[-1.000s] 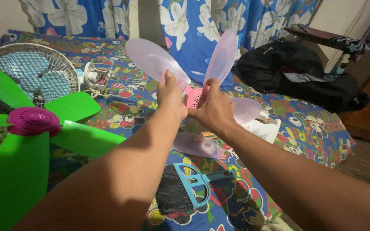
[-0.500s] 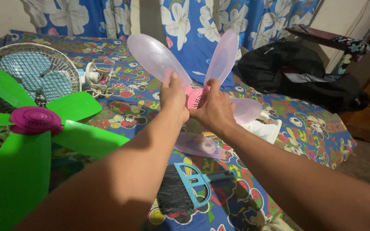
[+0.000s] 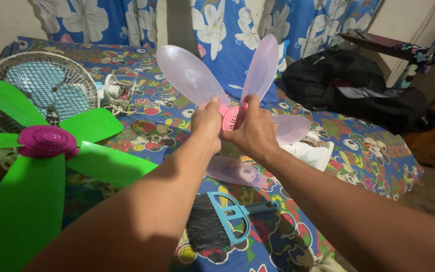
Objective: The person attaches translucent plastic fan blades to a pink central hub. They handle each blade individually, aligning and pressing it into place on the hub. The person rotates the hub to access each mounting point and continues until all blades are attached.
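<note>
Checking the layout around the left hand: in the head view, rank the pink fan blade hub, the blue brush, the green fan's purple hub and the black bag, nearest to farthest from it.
1. Pink fan blade hub: right beside the left hand.
2. Blue brush: below, toward the camera.
3. Purple hub: far left.
4. Black bag: upper right, at the back.

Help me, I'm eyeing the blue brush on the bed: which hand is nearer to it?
Right. The right hand holds the pink fan blade above the blue brush; the left hand grips it further left.
</note>
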